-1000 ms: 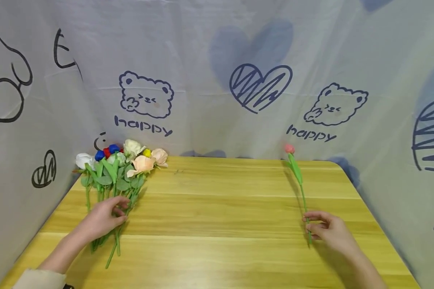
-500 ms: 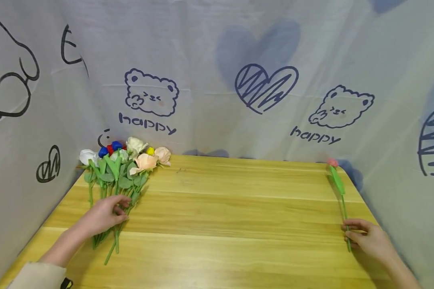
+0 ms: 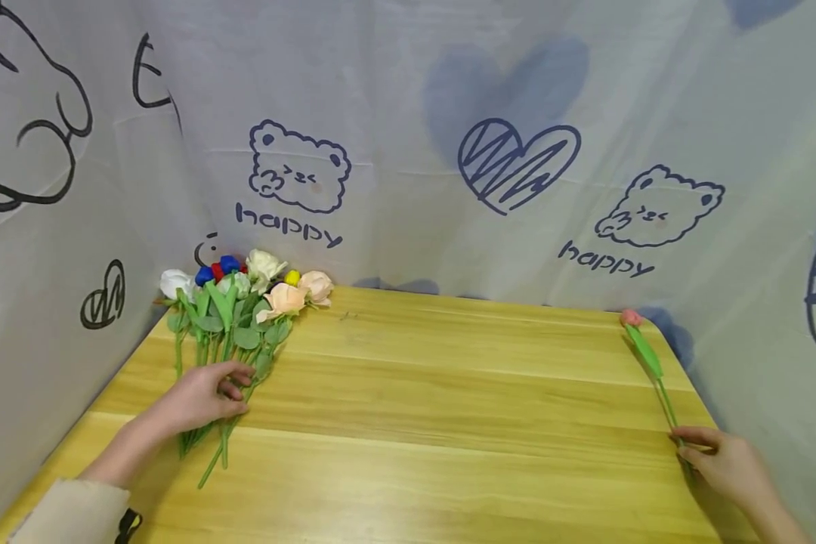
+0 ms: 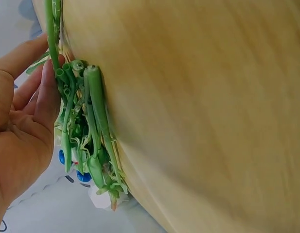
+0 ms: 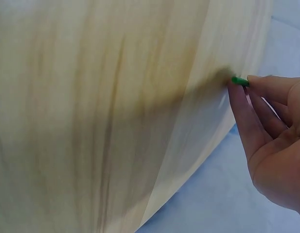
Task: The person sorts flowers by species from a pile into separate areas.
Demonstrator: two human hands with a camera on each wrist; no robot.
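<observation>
My right hand (image 3: 731, 461) pinches the lower stem of a pink tulip (image 3: 646, 351) at the table's right side. The tulip's head points to the far right corner, and its green stem end (image 5: 239, 80) shows between the thumb and fingertips in the right wrist view. At the left, a bunch of flowers (image 3: 245, 302) lies with its heads toward the back wall: white, cream, peach, blue, red and yellow. My left hand (image 3: 207, 397) rests over its stems (image 4: 96, 92), fingers loosely bent and fingertips touching a stem; the hand partly hides them in the head view.
The wooden table (image 3: 442, 393) reaches back to a pale cloth wall (image 3: 408, 227) printed with bears and hearts. More cloth walls flank it on the left and right. A cream sleeve (image 3: 75, 510) covers the left forearm.
My right hand has carried the tulip from right of centre to the table's right edge, where its head now leans toward the far corner. The left hand stays on the bunch.
</observation>
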